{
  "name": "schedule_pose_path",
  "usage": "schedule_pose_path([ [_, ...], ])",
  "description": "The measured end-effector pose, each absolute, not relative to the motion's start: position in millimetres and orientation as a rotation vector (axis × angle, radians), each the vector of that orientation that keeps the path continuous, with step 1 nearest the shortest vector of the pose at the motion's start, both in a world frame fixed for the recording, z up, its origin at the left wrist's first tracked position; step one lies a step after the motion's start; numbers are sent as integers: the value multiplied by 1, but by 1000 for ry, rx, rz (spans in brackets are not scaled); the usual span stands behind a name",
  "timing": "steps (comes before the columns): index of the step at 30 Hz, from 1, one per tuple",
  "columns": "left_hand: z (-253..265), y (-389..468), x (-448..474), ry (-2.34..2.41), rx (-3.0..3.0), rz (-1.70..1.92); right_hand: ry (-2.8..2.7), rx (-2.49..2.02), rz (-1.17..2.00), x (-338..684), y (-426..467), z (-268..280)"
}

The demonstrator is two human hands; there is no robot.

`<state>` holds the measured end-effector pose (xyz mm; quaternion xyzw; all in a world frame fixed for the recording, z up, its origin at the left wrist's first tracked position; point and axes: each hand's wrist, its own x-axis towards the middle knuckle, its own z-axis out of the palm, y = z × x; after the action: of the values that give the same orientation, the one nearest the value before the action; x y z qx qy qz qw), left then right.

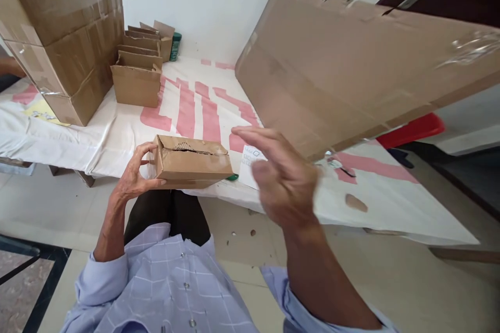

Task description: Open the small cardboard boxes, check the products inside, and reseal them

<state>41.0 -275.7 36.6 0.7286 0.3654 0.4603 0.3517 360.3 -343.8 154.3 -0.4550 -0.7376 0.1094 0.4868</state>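
A small brown cardboard box (195,169) lies at the front edge of the table, its top flaps meeting at a torn, ragged seam. My left hand (136,174) grips the box's left end, thumb low on the front and fingers around the far side. To the right of the box my right hand (285,171) is raised in the air, slightly blurred, with fingers stretched out and thumb apart; it holds nothing. Partly behind that hand lies a white sheet with printing (248,164). A bit of a green object (233,177) shows at the box's right end.
Tall taped cartons (78,36) stand at the left. Beside them is a row of small open boxes (136,83) and a green container (175,47). A large cardboard panel (344,67) leans at the right, a red object (414,130) behind it. White cloth with pink patches (187,112) covers the table.
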Motion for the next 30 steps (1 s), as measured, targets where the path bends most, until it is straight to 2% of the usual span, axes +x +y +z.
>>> schedule_pose_path([
  [5,38,-274,41,932,1929,1189,-1701,-1304,351,379,-292,93],
  [9,41,-274,40,955,1957,1173,-1713,-1305,438,383,-284,59],
  [22,70,-268,31,1102,2095,920,-1801,-1232,289,374,-286,39],
  [30,59,-260,22,1105,2044,889,-1866,-1202,220,364,-287,30],
])
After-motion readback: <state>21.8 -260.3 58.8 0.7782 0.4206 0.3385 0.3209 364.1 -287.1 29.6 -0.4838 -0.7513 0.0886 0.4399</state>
